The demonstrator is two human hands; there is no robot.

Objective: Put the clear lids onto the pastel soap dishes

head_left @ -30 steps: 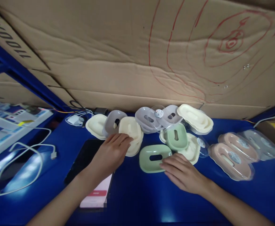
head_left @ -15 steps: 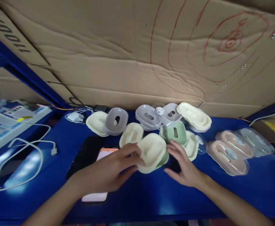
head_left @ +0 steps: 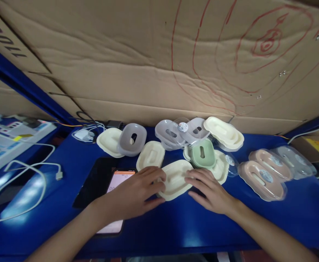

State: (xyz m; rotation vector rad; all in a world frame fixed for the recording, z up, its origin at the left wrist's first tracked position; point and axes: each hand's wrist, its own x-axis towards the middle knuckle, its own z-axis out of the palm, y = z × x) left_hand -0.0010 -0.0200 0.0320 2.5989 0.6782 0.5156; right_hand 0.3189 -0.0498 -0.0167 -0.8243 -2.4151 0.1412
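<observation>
A shallow cream soap dish [head_left: 176,178] with rounded corners lies low over the table between my two hands. My left hand [head_left: 145,191] has its fingers bent round the dish's left rim. Fingertips of my right hand [head_left: 207,189] press on its right edge, thumb lower down. Just behind stands a green soap dish [head_left: 203,154] with a slot in its floor, and another cream dish [head_left: 150,156] rests at the back left. Whatever lies beneath the held dish is hidden.
Grey soap dishes [head_left: 132,140] and a cream stack [head_left: 225,134] line the cardboard wall [head_left: 107,72]. Pink dishes with clear lids [head_left: 263,178] sit at the right. A lit phone [head_left: 111,227] lies under my left forearm; a white cable [head_left: 46,182] loops at the left.
My right hand has moved left onto the cream dish's right edge. The dish has come down flatter, covering the green piece that showed below it.
</observation>
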